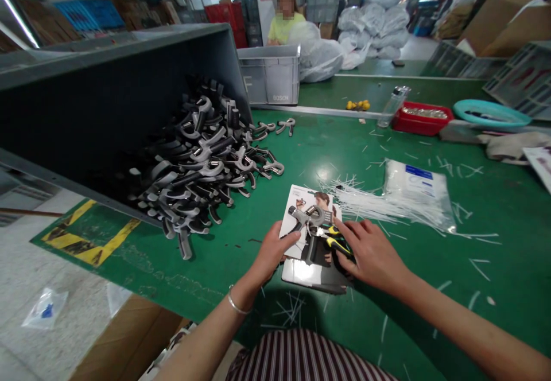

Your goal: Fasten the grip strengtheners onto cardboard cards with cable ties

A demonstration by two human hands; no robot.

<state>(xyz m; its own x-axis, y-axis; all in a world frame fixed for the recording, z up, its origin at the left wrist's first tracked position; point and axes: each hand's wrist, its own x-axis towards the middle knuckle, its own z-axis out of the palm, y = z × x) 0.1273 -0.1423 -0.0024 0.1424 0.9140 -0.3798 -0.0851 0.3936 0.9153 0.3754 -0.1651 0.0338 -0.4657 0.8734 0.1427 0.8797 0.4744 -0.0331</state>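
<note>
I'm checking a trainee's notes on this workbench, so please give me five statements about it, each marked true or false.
1. The right hand holds the yellow-and-black pliers. True.
2. The silver bracelet is on the right wrist. False: it is on the left one.
3. The left hand grips a printed card. True.
4. The large gray bin stands upright. False: it is tipped on its side.
5. The clear bottle is inside the red tray. False: it is beside it.

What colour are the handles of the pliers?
Yellow and black pliers handles, seen in the head view.
</note>
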